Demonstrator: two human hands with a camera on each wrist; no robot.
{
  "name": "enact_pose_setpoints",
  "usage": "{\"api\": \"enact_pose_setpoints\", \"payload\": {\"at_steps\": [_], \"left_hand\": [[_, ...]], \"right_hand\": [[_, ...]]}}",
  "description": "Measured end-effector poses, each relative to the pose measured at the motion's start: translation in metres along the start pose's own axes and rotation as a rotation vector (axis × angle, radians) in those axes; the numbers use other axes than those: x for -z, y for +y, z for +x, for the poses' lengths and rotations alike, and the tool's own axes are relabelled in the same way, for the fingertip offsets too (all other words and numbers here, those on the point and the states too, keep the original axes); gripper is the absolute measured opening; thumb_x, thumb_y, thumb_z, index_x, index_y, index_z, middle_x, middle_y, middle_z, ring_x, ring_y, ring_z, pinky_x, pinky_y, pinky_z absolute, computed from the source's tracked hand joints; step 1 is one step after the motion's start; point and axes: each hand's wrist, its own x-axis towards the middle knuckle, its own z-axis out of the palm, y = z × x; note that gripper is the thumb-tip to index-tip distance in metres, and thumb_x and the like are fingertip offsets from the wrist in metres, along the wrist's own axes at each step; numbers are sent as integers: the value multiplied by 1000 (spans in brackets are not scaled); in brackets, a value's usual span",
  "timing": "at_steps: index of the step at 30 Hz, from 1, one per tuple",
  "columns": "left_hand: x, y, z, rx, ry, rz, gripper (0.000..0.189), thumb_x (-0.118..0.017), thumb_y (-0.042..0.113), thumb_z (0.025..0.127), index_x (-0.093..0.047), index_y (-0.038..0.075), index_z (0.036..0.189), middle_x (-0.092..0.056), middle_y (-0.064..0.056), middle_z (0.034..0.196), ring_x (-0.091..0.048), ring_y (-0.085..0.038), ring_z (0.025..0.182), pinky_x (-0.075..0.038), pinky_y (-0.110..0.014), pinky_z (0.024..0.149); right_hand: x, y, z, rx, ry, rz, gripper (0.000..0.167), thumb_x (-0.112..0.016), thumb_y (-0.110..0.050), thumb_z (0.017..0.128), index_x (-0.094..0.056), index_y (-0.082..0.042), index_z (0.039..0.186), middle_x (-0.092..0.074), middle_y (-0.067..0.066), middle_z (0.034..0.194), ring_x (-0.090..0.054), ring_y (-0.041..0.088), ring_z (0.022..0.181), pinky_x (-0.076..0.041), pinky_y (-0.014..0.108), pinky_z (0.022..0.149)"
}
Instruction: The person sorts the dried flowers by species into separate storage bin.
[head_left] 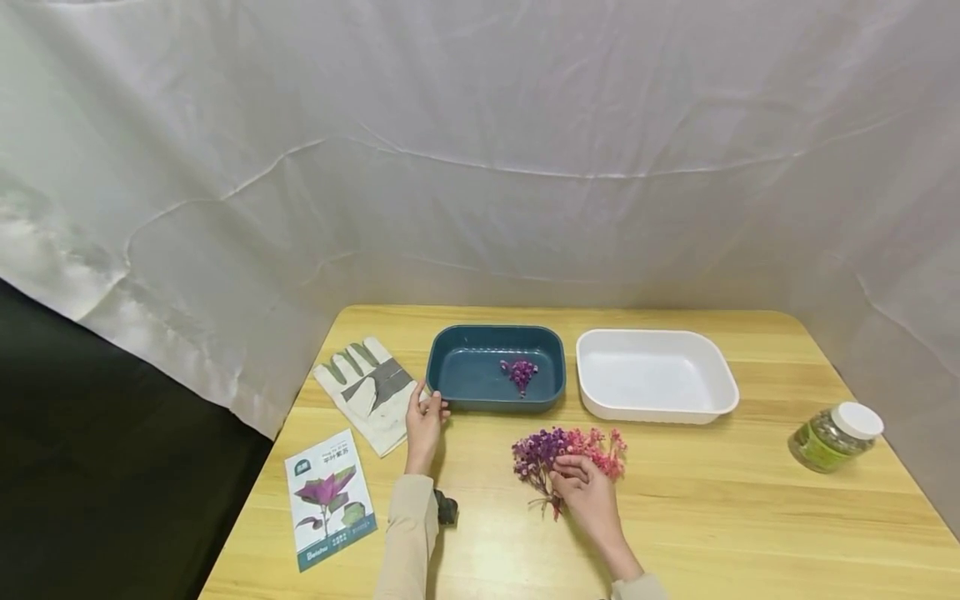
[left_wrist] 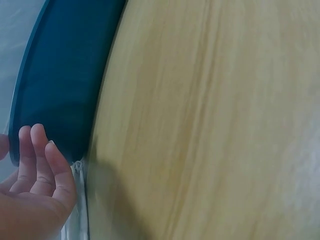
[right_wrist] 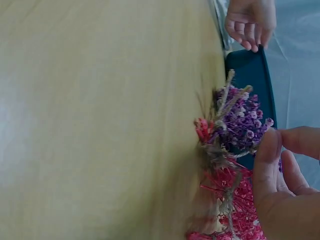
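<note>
on the worktop point(head_left: 750, 517), well in from its left and right edges, the right hand point(head_left: 590, 497) pinches the purple flowers point(head_left: 534, 454), which lie beside the pink flowers point(head_left: 611, 454). the left hand point(head_left: 424, 423), its fingers loosely bent, touches the near left corner of the teal tray point(head_left: 498, 406), which stands towards the worktop's back edge with a purple sprig point(head_left: 521, 375) inside, right of centre.

A glove point(head_left: 381, 407) and printed packet point(head_left: 330, 500) lie left, a white-lidded jar point(head_left: 829, 440) right.

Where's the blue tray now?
Head view: the blue tray sits left of the white tray, right of the glove, left hand at its near-left corner.
</note>
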Motion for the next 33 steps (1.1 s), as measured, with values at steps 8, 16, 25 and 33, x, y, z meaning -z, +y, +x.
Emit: {"api": "enact_pose_setpoints", "payload": {"at_steps": [8, 16, 25, 33], "left_hand": [[0, -15, 8, -1, 5, 22, 52, -49, 8, 101, -31, -5, 148, -65, -21, 85, -59, -5, 62, -51, -16, 62], [-1, 0, 1, -3, 39, -12, 50, -53, 2, 98, -36, -8, 145, -64, -11, 81, -60, -6, 62, -54, -18, 63], [1, 0, -1, 9, 36, -30, 50, -54, 3, 97, -38, -8, 143, -61, 0, 79, -60, -4, 64, -55, -17, 66], [6, -5, 4, 8, 17, -47, 49, -57, 2, 96, -42, -7, 142, -60, 7, 76, -62, -5, 68, -57, -19, 70]], "right_hand": [[-6, 0, -2, 68, 66, -189, 23, -70, -1, 83, -65, 5, 105, -72, 21, 97, -66, 15, 70, -55, 19, 59], [-10, 1, 1, 88, 96, -308, 17, -73, -4, 78, -67, 0, 93, -72, 14, 84, -65, 14, 67, -55, 27, 61], [-8, -3, 2, 30, 103, -224, 15, -70, -3, 81, -65, 0, 95, -71, 12, 87, -67, 16, 75, -55, 22, 62], [-7, -17, 1, -43, 70, -53, 18, -68, -4, 84, -63, 2, 100, -71, 14, 92, -64, 9, 74, -55, 18, 65]]}}
